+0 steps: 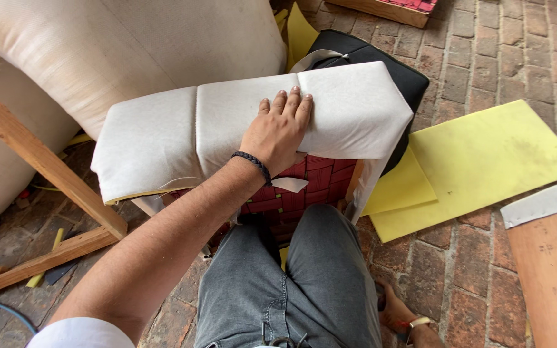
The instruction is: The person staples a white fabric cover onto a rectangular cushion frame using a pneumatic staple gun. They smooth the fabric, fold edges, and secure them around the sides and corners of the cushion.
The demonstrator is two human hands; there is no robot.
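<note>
Our left hand (280,129) flat, fingers spread, gripping nothing, smoothing white padded fabric cushion (227,122) over red webbed seat frame (311,183). Right hand unseen. Likely next: keep fabric taut.

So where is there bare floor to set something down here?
Bare brick floor lies beyond the yellow foam sheet, and between it and the person's knee. The left side is crowded: wooden frame, sacks, scraps. The left hand presses the white cushion.
</note>
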